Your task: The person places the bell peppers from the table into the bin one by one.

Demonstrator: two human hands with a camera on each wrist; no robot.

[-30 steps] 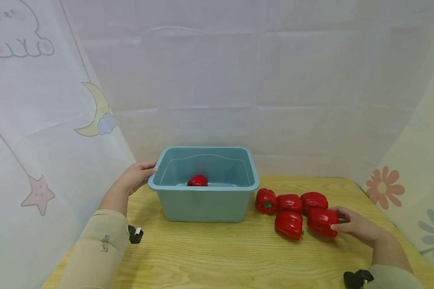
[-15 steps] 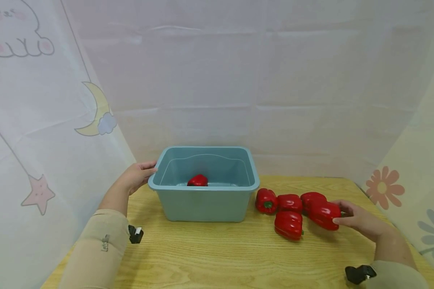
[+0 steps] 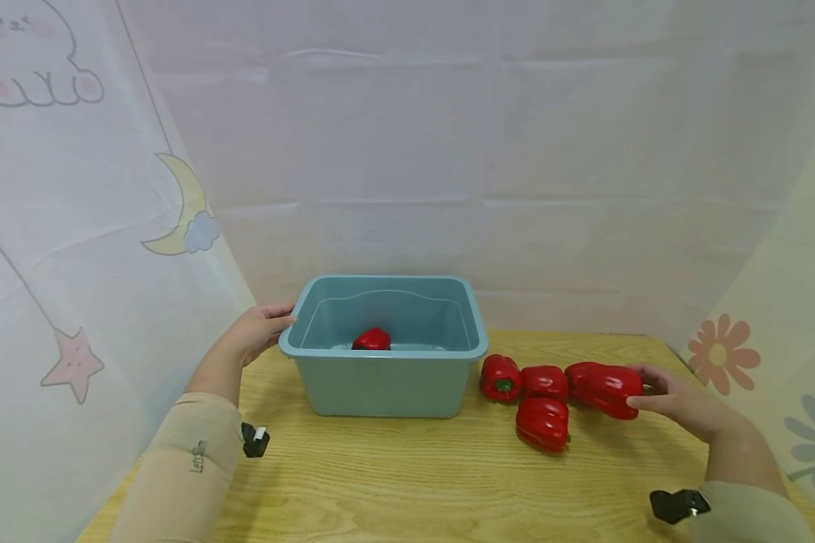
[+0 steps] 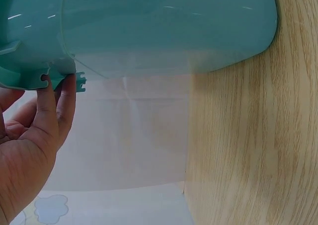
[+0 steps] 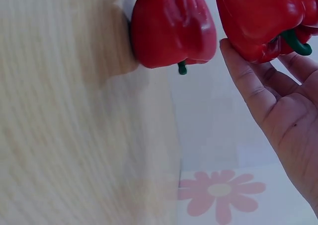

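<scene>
My right hand [image 3: 675, 403] grips a red bell pepper [image 3: 611, 391] and holds it lifted off the wooden table [image 3: 414, 483]; in the right wrist view the same pepper [image 5: 263, 21] sits against my thumb [image 5: 246, 81]. Three more red peppers lie beside it: one [image 3: 499, 377] near the tub, one [image 3: 544, 381] in the middle, one [image 3: 542, 424] in front. My left hand [image 3: 258, 330] holds the left rim of a blue plastic tub [image 3: 380, 377], fingers under the lip [image 4: 54, 86]. A single red pepper [image 3: 371, 339] lies inside the tub.
White printed curtains close in the left, back and right sides. The table's right edge runs just past my right hand. Bare wood stretches in front of the tub. Small black wrist cameras [image 3: 253, 440] [image 3: 675, 504] sit on both forearms.
My right hand has lifted the rightmost pepper off the table and carried it up and a little to the left. The left hand, the tub and the other peppers stayed put.
</scene>
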